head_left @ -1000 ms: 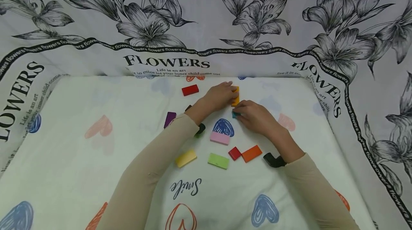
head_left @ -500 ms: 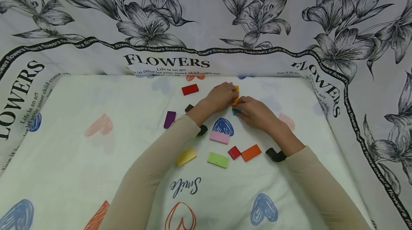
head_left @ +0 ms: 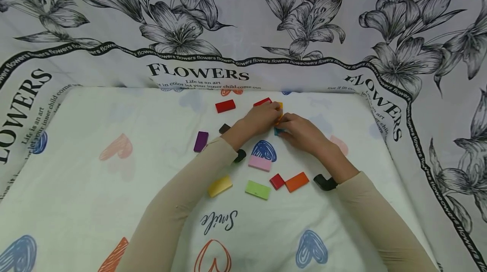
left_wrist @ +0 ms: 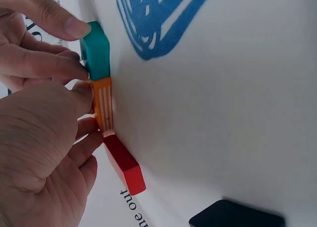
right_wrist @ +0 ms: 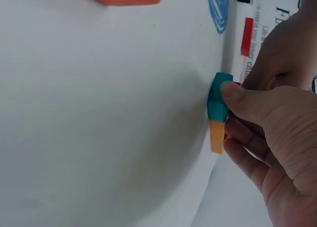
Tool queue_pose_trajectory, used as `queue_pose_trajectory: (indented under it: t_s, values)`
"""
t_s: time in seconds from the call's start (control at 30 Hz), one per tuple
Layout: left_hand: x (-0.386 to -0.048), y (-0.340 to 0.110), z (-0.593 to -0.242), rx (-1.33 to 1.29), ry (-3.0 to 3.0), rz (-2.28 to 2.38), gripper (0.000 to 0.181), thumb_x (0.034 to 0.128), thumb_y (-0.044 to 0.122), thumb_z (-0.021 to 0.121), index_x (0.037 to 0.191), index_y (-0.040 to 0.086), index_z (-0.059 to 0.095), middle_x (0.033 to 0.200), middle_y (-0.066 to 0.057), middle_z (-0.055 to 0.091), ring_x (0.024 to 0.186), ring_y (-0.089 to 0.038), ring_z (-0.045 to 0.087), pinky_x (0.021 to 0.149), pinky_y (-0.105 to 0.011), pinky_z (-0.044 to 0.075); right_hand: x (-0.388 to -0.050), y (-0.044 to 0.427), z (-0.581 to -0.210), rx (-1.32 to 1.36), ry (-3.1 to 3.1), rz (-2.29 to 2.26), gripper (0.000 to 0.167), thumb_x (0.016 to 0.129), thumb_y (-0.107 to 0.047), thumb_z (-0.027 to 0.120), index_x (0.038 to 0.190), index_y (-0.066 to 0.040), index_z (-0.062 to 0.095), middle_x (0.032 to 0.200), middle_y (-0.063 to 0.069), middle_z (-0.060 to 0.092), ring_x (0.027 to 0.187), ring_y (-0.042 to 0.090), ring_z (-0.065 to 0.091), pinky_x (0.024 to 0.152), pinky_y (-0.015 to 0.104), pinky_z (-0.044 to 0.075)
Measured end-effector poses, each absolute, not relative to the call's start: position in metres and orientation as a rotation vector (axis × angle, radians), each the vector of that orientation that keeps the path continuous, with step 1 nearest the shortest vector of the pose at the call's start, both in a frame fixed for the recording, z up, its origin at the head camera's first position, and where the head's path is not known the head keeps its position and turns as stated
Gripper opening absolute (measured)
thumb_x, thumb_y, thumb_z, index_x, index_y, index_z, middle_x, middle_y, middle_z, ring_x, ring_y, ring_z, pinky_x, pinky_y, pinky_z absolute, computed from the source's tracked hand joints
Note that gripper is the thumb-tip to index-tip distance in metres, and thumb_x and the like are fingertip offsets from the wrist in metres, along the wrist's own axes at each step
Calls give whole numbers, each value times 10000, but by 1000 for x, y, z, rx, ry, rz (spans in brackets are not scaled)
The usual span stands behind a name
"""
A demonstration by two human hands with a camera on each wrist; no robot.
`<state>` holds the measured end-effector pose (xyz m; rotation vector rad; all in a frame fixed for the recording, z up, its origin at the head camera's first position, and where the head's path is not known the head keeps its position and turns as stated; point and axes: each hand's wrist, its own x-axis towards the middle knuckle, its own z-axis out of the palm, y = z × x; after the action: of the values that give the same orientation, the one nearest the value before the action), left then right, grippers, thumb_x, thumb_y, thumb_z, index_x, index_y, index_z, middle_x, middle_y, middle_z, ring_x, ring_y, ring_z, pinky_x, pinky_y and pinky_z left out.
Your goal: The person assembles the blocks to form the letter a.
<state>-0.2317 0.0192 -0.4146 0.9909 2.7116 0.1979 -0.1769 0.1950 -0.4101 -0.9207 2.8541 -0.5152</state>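
My left hand (head_left: pixel 260 119) pinches a yellow-orange block (left_wrist: pixel 103 104), standing on edge with ridges on one face. Thumb and fingers of my right hand (right_wrist: pixel 277 138) grip a teal block (right_wrist: pixel 218 99), which meets one end of the yellow-orange block in the left wrist view. At the other end a red block (left_wrist: pixel 124 165) lies at an angle, touching or nearly touching it; in the head view this red block (head_left: pixel 262 101) shows just behind my left hand. My fingers partly cover the teal and yellow-orange blocks.
Another red block (head_left: pixel 225 106) and a purple one (head_left: pixel 201 141) lie to the left. Nearer are pink (head_left: pixel 260 163), yellow (head_left: pixel 220 186), green (head_left: pixel 257 190), small red (head_left: pixel 277 181) and orange (head_left: pixel 297 182) blocks. Black pieces (head_left: pixel 324 182) lie under or beside both forearms.
My right hand has shifted slightly away from me, closer to my left. The red block behind my left hand has come into view. Both hands keep their blocks.
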Motion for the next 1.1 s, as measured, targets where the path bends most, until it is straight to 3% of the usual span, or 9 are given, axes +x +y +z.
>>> queue_pose_trajectory:
  t_s: [0.37,0.57,0.83,1.1]
  values:
    - [-234,20,-411,1002,2705,140,369,1094,205,581,1459,161,604,1579,-95,507,1482,-238,510,1228,-404,459,-183,200,-410,-900,2853,-528,279,942,-125,803,1205,-32,792,1231,139,728,1141,289,705,1021,446,604]
    - [-232,18,-412,970,2695,187,441,1085,239,586,1518,164,548,1630,-79,466,1511,-253,482,1240,-422,445,-182,201,-407,-834,2830,-532,341,976,-192,776,1289,-56,759,1306,136,716,1205,296,691,1071,475,579]
    - [-224,-11,-394,862,2790,283,485,1092,307,572,1547,141,542,1644,-117,471,1569,-293,413,1355,-451,219,-182,192,-401,-664,2797,-507,457,1005,-259,742,1410,-57,675,1495,152,633,1424,354,584,1178,526,489]
    - [-211,-44,-388,760,2795,380,523,1082,321,589,1576,162,517,1689,-146,415,1621,-345,316,1340,-512,241,-186,190,-409,-691,2766,-465,511,977,-254,776,1438,-69,656,1584,153,563,1498,385,508,1218,545,437]
